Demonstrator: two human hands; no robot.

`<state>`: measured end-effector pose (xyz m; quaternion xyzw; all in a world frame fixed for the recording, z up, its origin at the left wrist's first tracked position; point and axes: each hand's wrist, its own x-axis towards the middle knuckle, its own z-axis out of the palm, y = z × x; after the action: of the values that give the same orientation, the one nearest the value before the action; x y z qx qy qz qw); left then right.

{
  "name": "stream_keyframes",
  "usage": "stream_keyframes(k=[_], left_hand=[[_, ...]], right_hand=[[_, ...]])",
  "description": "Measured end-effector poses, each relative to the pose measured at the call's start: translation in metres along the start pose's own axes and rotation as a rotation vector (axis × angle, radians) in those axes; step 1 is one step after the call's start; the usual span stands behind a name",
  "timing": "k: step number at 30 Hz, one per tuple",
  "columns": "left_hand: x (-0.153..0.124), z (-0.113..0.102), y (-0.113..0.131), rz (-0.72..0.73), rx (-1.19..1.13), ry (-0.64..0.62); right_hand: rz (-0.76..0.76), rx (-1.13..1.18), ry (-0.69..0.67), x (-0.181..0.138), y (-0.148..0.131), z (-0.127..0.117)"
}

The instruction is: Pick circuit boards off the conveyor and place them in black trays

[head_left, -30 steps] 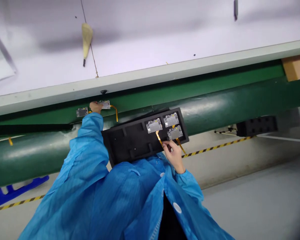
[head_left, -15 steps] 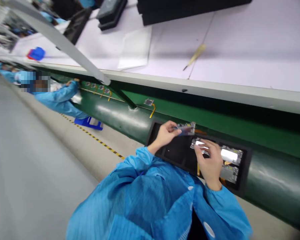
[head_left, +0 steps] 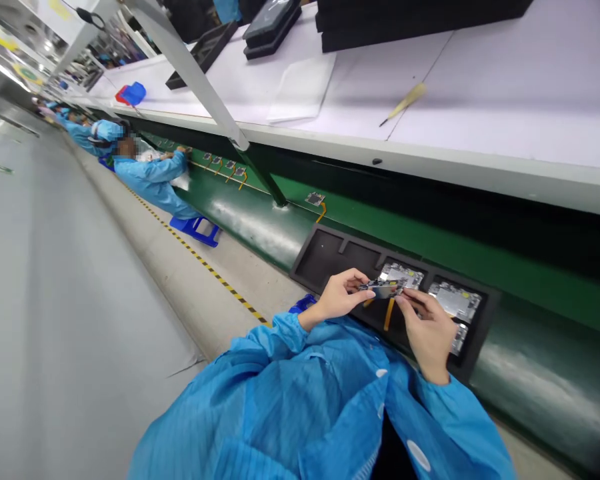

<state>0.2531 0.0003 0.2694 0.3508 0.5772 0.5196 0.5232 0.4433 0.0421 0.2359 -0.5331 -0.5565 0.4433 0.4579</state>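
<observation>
Between my hands, above a black foam tray [head_left: 316, 257], is a small circuit board [head_left: 386, 289] with an orange ribbon cable hanging near it. My left hand [head_left: 343, 293] pinches the board's left end between thumb and fingers. At its right end, the thumb and fingers of my right hand [head_left: 427, 327] also close on the board. Just behind it, another circuit board [head_left: 403, 272] lies in a tray compartment. Further right in the tray rests a silvery board [head_left: 456, 301], with one more board [head_left: 459, 339] below it, partly hidden by my right hand.
A single board with an orange cable [head_left: 315, 199] lies on the green conveyor belt [head_left: 360, 230]; several more are further left. A white shelf [head_left: 505, 100] above carries a yellow-handled screwdriver [head_left: 405, 103], white sheets [head_left: 303, 87] and black trays [head_left: 420, 23]. A co-worker [head_left: 150, 177] sits at the left.
My left hand has brought its board down and right. My right hand has left the board in the tray and now meets the held board. The view has shifted, showing more on the left.
</observation>
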Motion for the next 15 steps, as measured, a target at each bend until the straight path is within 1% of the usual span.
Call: stream_keyframes(k=[5,9,12,15], left_hand=[[-0.004,0.012,-0.002,0.015,0.048,-0.080],[0.000,0.015,-0.002,0.030,0.135,-0.144],[0.004,0.017,-0.009,0.007,0.148,-0.196],[0.003,0.021,-0.016,0.027,0.205,-0.226]], right_hand=[[0.150,0.073,0.035,-0.011,0.003,-0.020],[0.219,0.135,-0.014,-0.017,0.007,-0.031],[0.277,0.172,-0.033,-0.020,0.013,-0.037],[0.323,0.203,-0.027,-0.024,0.015,-0.040]])
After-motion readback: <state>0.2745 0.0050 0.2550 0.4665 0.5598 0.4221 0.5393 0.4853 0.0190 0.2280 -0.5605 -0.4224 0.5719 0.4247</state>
